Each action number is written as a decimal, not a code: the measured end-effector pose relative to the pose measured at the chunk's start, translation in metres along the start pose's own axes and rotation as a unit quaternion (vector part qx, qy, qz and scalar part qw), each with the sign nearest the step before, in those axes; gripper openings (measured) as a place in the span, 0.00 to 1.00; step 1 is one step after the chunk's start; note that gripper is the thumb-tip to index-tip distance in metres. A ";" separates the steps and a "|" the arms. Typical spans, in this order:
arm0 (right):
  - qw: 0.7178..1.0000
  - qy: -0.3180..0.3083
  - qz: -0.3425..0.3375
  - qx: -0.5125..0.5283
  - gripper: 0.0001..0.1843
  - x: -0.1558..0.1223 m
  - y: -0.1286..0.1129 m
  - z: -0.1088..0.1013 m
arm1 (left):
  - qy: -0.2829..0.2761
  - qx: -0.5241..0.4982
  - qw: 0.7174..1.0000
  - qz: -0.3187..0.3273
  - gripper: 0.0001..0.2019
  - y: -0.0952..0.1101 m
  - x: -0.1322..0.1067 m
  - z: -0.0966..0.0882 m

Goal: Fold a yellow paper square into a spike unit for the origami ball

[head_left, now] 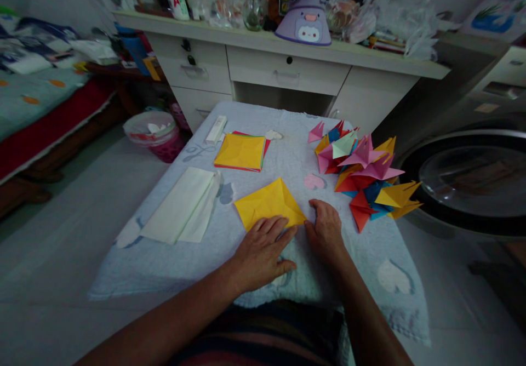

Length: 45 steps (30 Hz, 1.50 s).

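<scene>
Yellow paper (271,201), one piece, lies under and just beyond the fingers of the left hand (265,251), extended flat, gripping nothing. Right hand (327,232): forefinger parted from thumb, thumb at the paper's right corner.

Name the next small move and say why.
Perhaps press the left hand along the near edge of the yellow paper beneath it: that hand lies across the edge, and the right hand, at the paper's right corner, could steady it.
</scene>
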State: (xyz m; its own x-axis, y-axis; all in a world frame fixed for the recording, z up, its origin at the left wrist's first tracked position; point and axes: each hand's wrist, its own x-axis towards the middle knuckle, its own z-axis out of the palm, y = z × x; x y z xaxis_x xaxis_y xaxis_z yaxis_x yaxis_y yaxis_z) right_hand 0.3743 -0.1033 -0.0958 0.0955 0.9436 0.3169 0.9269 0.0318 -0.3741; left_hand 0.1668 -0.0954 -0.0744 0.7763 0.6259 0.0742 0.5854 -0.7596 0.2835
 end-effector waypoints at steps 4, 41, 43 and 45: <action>1.000 -0.002 0.001 0.010 0.29 0.000 0.002 0.000 | -0.004 0.003 1.000 0.000 0.36 0.000 0.000 0.000; 0.975 -0.147 -0.148 -0.078 0.27 -0.025 -0.046 -0.024 | 0.009 0.030 0.999 -0.016 0.33 -0.024 -0.033 -0.010; 0.972 -0.150 -0.159 -0.089 0.30 -0.027 -0.049 -0.025 | 0.003 0.041 0.999 -0.013 0.32 -0.030 -0.038 -0.014; 0.971 -0.152 -0.158 -0.098 0.30 -0.028 -0.050 -0.027 | -0.001 0.054 0.999 -0.007 0.31 -0.035 -0.042 -0.016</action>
State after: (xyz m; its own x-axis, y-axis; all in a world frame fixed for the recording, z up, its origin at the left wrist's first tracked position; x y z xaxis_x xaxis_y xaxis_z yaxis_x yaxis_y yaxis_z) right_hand 0.3350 -0.1398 -0.0627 -0.2881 0.9516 0.1067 0.9467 0.2999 -0.1178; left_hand 0.1099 -0.0924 -0.0726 0.7679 0.6368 0.0693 0.6182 -0.7651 0.1804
